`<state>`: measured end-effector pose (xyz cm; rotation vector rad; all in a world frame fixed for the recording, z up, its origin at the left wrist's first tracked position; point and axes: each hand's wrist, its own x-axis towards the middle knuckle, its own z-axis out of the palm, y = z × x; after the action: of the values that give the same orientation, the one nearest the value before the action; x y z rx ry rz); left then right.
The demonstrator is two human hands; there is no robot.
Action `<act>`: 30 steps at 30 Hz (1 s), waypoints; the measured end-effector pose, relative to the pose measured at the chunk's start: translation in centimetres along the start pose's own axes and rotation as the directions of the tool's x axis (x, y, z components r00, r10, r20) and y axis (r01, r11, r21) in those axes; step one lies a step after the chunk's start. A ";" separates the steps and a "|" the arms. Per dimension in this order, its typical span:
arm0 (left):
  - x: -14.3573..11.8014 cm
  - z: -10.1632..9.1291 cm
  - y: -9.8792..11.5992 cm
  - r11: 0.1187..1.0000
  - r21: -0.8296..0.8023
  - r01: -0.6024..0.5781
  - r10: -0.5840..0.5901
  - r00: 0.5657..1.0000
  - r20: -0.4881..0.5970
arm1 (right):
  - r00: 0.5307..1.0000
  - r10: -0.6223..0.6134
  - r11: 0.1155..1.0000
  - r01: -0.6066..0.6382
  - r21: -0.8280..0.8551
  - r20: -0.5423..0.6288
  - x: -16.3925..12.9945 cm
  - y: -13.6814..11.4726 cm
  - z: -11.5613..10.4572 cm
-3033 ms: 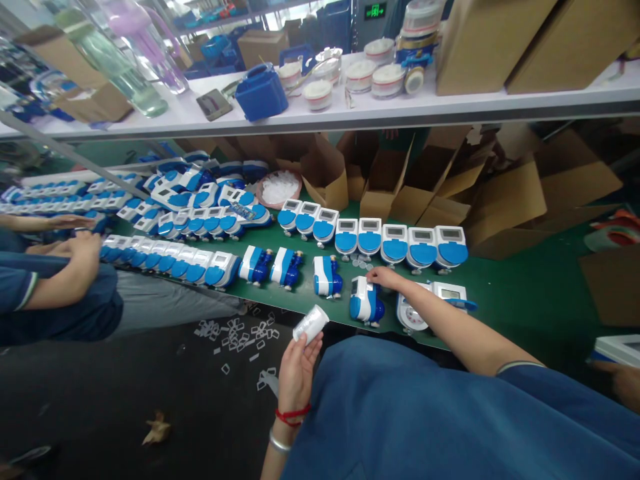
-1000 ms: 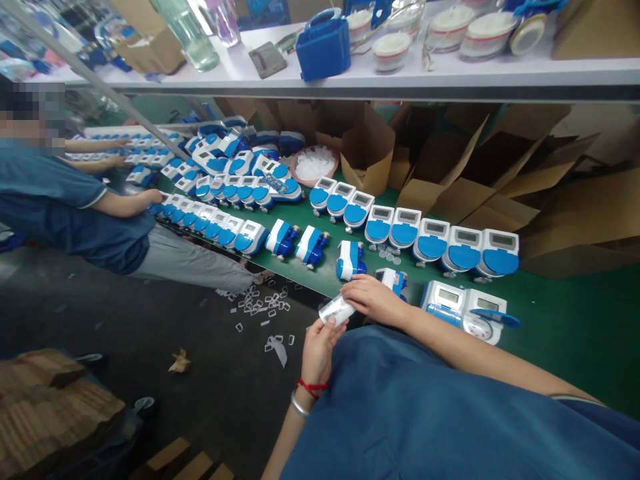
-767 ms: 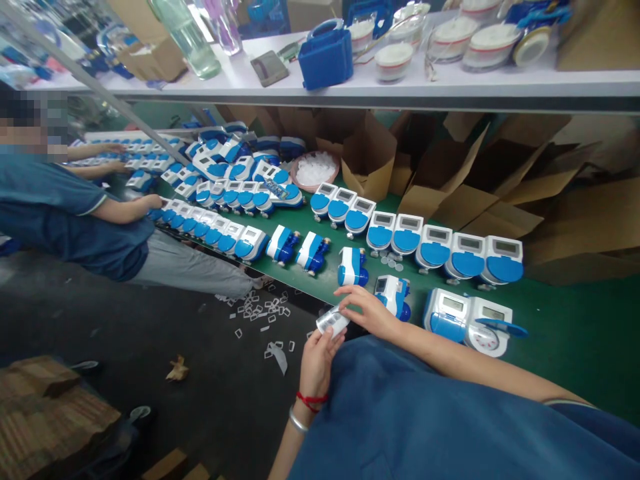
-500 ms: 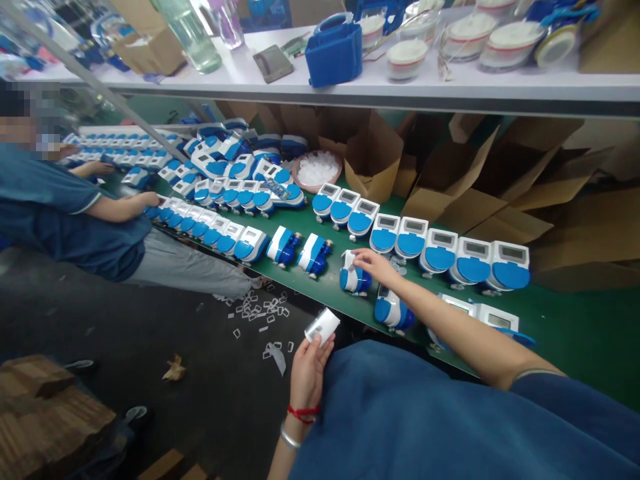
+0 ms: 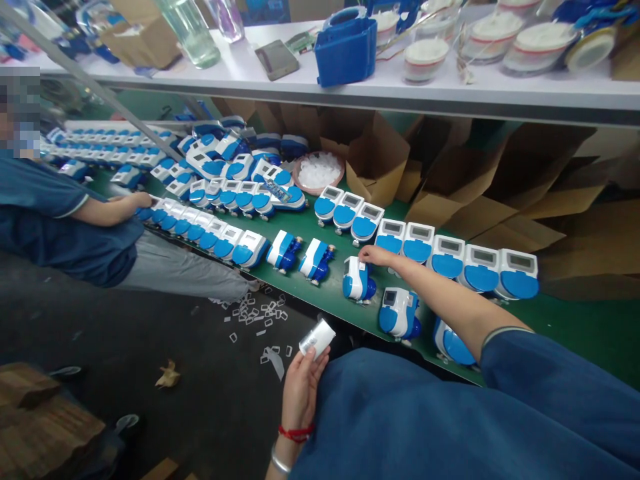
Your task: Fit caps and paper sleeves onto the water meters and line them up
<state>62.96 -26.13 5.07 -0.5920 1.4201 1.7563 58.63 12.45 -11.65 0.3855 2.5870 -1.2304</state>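
Observation:
My left hand (image 5: 303, 380) holds a small roll of white labels (image 5: 318, 339) over the bench's front edge, fingers wrapped round it. My right hand (image 5: 376, 256) is at the upper side of a blue-and-white water meter (image 5: 354, 283) lying on its side. Its fingertips pinch a small white sticker (image 5: 362, 265) against the meter's white casing; the sticker's far end is hidden by the fingers. Another water meter (image 5: 397, 312) lies to the right, nearer my body. Two more, a water meter (image 5: 316, 259) and a water meter (image 5: 283, 251), lie to the left.
Rows of meters (image 5: 447, 257) stand on the green bench (image 5: 580, 333). Behind are open cartons (image 5: 377, 160) and a bowl of white pieces (image 5: 320, 170). A shelf (image 5: 280, 90) overhangs the back. At left, a co-worker's hand (image 5: 143, 200) touches meters. Paper scraps (image 5: 257, 310) litter the floor.
My right hand has moved slightly right along the meter's top side, and the meter appears turned so more of its casing shows. My left hand with the roll has shifted slightly down and left.

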 end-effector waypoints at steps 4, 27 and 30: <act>0.5 0.2 0.3 1.000 0.014 0.000 0.000 1.000 0.017 | 1.000 0.010 1.000 -0.010 -0.016 -0.009 0.7 0.3 0.1; 0.7 1.2 0.7 0.999 0.041 -0.005 0.003 0.999 0.036 | 0.967 -0.050 0.997 0.033 -0.073 -0.249 -1.9 -0.3 2.0; 0.4 1.4 0.5 0.999 0.045 -0.018 0.016 0.999 0.041 | 0.966 -0.063 0.997 0.049 -0.060 -0.252 -2.9 -0.4 2.2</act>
<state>62.43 -24.68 5.43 -0.5188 1.4364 1.7352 61.42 10.13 -11.78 0.4920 2.8587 -1.1964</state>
